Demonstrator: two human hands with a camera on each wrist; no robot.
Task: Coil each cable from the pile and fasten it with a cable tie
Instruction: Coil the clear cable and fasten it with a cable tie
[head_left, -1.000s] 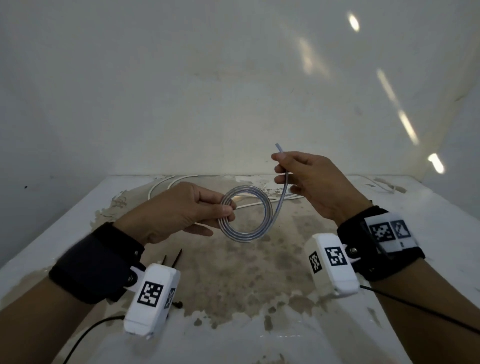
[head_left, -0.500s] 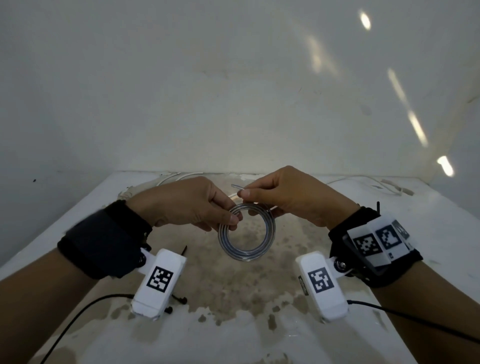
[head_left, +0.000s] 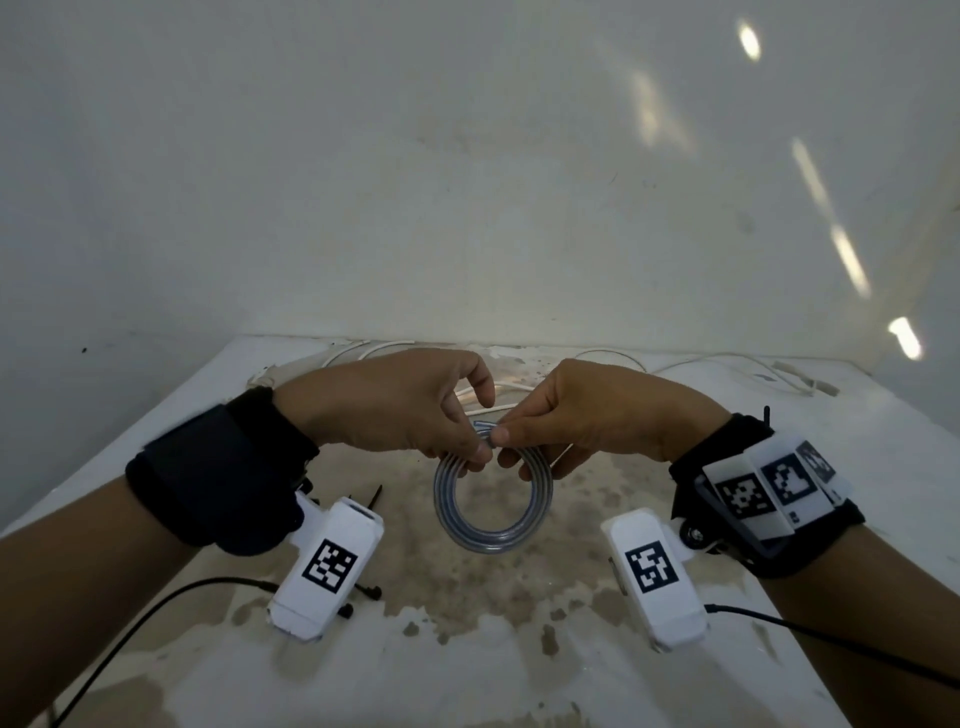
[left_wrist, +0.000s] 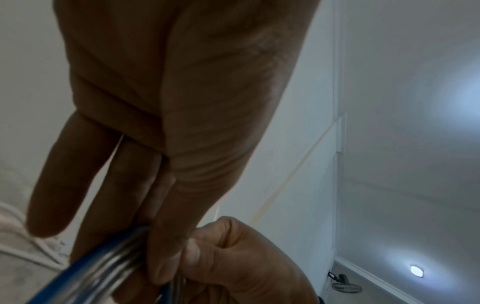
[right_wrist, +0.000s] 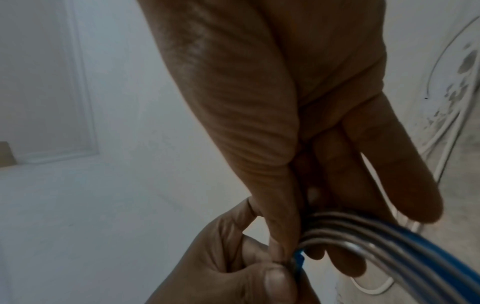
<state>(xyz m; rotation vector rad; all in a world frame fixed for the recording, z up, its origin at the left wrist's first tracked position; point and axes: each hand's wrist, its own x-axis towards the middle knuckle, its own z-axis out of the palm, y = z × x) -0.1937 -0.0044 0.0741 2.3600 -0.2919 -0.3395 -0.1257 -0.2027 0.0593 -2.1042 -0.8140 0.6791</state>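
Note:
A grey-blue cable (head_left: 491, 506) hangs as a round coil of several turns above the table, between both hands. My left hand (head_left: 415, 415) pinches the coil's top with thumb and fingers. My right hand (head_left: 566, 421) pinches the same spot, its thumb and forefinger on the cable's loose end. In the left wrist view the coil (left_wrist: 103, 265) runs under my left thumb. In the right wrist view the strands (right_wrist: 389, 236) fan out from my right thumb, and the blue end (right_wrist: 377, 259) shows between the two thumbs. Black cable ties (head_left: 373, 496) lie on the table under my left wrist.
White cables (head_left: 374, 351) lie in a pile at the back of the stained white table (head_left: 467, 649), and another white cable (head_left: 753, 371) trails to the back right. White walls close in the back and sides. Black leads run from both wrist cameras.
A second ago my right hand held the loose end up and away from the loop. It has since laid the end round onto the coil, and both hands now meet at the top.

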